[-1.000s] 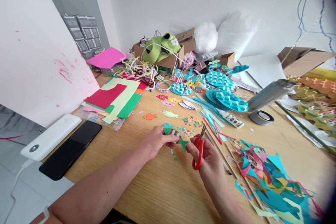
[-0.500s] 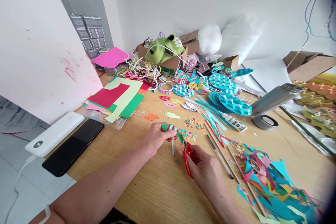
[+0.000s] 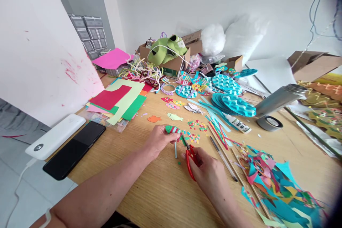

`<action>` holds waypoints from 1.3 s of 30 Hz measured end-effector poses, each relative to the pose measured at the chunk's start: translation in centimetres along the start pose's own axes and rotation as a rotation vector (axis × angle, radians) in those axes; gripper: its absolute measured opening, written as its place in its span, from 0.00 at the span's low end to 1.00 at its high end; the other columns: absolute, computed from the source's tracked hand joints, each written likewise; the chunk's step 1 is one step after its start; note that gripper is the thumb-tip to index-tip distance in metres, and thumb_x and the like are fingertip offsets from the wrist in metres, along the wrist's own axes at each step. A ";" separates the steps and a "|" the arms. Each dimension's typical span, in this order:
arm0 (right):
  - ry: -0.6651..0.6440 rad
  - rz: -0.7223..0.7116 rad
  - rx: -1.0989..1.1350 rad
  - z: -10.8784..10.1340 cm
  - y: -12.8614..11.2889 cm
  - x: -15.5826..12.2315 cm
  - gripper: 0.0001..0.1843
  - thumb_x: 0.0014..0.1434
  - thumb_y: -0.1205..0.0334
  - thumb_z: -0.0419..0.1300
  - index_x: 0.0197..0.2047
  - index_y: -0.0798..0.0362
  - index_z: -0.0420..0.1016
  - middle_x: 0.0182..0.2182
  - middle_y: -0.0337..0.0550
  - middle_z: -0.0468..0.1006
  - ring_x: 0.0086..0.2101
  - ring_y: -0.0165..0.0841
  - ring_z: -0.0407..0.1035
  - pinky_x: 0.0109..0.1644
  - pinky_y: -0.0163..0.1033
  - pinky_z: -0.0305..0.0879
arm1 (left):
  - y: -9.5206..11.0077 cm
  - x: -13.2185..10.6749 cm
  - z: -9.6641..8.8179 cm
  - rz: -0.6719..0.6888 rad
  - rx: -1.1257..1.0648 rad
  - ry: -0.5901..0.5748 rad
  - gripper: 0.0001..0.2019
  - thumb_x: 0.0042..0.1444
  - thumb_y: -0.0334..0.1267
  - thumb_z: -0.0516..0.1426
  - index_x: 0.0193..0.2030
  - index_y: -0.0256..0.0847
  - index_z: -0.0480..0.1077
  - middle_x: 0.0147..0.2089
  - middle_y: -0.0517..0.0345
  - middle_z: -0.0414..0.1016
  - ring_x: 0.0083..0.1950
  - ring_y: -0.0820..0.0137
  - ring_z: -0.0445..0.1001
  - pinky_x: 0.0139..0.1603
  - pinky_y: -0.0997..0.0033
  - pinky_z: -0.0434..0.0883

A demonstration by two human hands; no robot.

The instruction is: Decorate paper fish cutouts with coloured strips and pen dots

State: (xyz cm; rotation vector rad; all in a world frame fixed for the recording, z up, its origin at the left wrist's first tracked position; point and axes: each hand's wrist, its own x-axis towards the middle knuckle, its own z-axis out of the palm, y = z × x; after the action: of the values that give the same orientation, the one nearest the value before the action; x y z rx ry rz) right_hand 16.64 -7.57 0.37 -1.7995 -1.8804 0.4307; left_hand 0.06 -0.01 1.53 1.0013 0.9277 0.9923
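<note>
My left hand (image 3: 157, 140) pinches a green paper fish with red stripes (image 3: 173, 130) just above the wooden table (image 3: 160, 188). My right hand (image 3: 210, 172) grips red-handled scissors (image 3: 189, 155), whose blades point up-left and meet the fish at its tail end. A thin paper sliver (image 3: 175, 150) lies on the table right under the fish. Small cut paper fish, an orange one (image 3: 154, 118) and a pale green one (image 3: 175, 117), lie just beyond my hands.
A black phone (image 3: 74, 149) and white power bank (image 3: 55, 136) lie at the left edge. Stacked coloured paper (image 3: 119, 101) sits behind them. Paper scraps (image 3: 278, 188), wooden sticks (image 3: 227, 156), a pen (image 3: 223, 158), a glue bottle (image 3: 237, 123), a tape roll (image 3: 269, 123) and a steel flask (image 3: 280, 98) crowd the right.
My right hand turned the scissors from blades pointing up and away to blades pointing at the fish's tail. The left hand kept hold of the fish and lowered it slightly.
</note>
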 end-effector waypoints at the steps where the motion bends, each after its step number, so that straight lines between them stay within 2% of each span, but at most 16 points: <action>1: 0.003 -0.001 -0.005 0.0 0.0 0.0 0.23 0.59 0.40 0.53 0.34 0.52 0.74 0.19 0.38 0.73 0.20 0.32 0.66 0.25 0.33 0.55 | 0.0 0.0 0.0 -0.005 -0.011 0.002 0.11 0.41 0.41 0.65 0.25 0.35 0.73 0.25 0.58 0.71 0.29 0.74 0.68 0.31 0.74 0.66; 13: 0.035 -0.059 -0.059 0.0 -0.2 0.1 0.23 0.62 0.42 0.51 0.34 0.53 0.74 0.20 0.41 0.75 0.21 0.32 0.68 0.26 0.33 0.56 | 0.0 0.0 -0.1 -0.065 -0.059 -0.022 0.14 0.40 0.44 0.67 0.25 0.35 0.73 0.25 0.59 0.71 0.28 0.75 0.67 0.32 0.74 0.66; 39: 0.067 -0.083 -0.163 -0.1 -0.3 0.0 0.23 0.64 0.43 0.47 0.33 0.52 0.72 0.22 0.44 0.77 0.23 0.35 0.71 0.26 0.34 0.58 | -0.1 -0.4 0.3 -0.039 0.004 0.002 0.13 0.42 0.44 0.65 0.24 0.35 0.72 0.23 0.59 0.69 0.26 0.75 0.65 0.30 0.74 0.65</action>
State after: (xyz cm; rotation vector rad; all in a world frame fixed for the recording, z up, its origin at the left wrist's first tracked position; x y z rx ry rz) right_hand 16.39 -7.60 0.62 -1.8062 -1.9846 0.1900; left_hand 0.31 -0.46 1.56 0.9825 0.9479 0.9592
